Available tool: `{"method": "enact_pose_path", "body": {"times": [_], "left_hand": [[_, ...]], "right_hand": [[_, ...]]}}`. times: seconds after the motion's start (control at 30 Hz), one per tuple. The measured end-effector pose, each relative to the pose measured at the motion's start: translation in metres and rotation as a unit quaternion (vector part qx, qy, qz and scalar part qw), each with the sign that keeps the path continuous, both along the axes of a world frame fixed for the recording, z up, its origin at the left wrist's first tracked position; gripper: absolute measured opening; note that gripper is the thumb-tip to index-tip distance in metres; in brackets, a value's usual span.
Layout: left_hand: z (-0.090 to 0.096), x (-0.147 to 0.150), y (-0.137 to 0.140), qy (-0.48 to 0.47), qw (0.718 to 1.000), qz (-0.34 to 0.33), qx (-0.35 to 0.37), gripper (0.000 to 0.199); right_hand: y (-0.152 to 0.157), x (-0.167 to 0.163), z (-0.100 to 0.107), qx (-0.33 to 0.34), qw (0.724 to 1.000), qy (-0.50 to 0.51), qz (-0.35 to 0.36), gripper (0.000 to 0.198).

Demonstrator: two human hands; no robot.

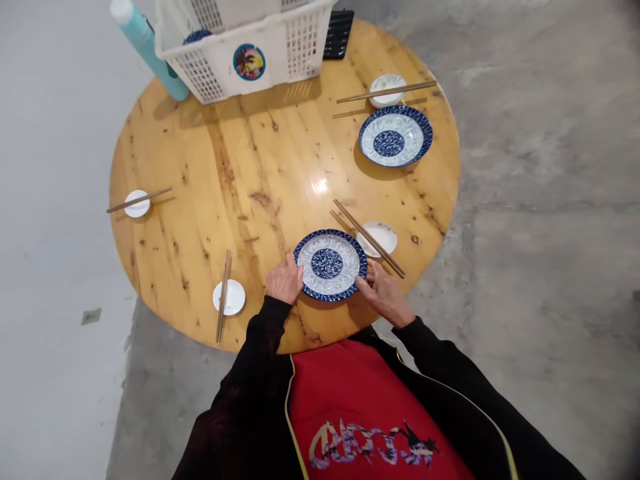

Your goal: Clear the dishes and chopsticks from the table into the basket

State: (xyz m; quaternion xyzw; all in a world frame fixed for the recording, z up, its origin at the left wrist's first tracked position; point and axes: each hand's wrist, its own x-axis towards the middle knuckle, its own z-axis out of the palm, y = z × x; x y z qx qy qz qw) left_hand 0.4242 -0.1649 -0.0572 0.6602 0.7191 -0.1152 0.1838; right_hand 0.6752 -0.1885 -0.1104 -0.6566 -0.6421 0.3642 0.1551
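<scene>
Chopsticks (369,238) on a small dish (381,237) lie beside the held plate (330,265).

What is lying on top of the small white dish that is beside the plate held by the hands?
A pair of brown chopsticks lies across the small white dish, right of the blue plate. The strip of dish beneath them is covered.

Bright even light, glare on round table (320,183), soft shadows, wide-angle edge distortion.

A white basket (260,57) sits at the round table's (260,167) far edge, a teal bottle (150,50) beside it (leaning). Another blue plate (395,135) lies farther right, chopsticks (385,92) across a small saucer (387,90).
</scene>
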Motion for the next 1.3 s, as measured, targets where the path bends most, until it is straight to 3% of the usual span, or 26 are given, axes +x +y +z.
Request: {"method": "enact_pose_path", "body": {"times": [0.13,0.27,0.37,0.5,0.67,0.77,0.87,1.07,1.17,1.3], "left_hand": [[0.0,-0.006,-0.003,0.008,1.0,-0.017,-0.017,0.04],[-0.005,-0.013,-0.005,-0.023,0.999,0.024,0.032,0.041],[-0.009,-0.015,-0.002,-0.082,0.993,0.083,0.011,0.038],[-0.018,-0.014,0.002,-0.188,0.974,0.119,-0.034,0.034],[-0.038,-0.019,-0.006,-0.253,0.956,0.144,0.032,0.034],[-0.041,-0.024,-0.014,-0.271,0.948,0.147,0.075,0.035],[-0.025,-0.026,-0.023,-0.257,0.949,0.143,0.111,0.032],[0.031,-0.001,-0.033,-0.248,0.949,0.141,0.132,0.031],[0.048,0.033,-0.032,-0.245,0.948,0.144,0.142,0.029],[0.058,0.104,-0.029,-0.24,0.947,0.148,0.156,0.031]], "right_hand": [[0.003,-0.001,-0.001,0.001,1.0,-0.016,0.01,0.056],[0.008,-0.004,0.002,-0.001,1.0,-0.022,0.006,0.048],[0.011,-0.011,0.003,0.011,1.0,0.009,-0.016,0.035],[0.012,-0.023,0.0,0.014,0.994,0.091,-0.054,0.038],[0.008,-0.031,-0.009,0.022,0.986,0.13,-0.104,0.041],[0.004,-0.032,-0.01,0.033,0.983,0.151,-0.1,0.042],[0.0,-0.03,0.0,0.035,0.982,0.165,-0.079,0.045],[0.006,-0.004,0.045,0.023,0.977,0.208,-0.046,0.046],[0.01,0.029,0.064,0.008,0.972,0.232,-0.043,0.044],[0.015,0.102,0.078,-0.016,0.973,0.224,-0.053,0.045]]}}
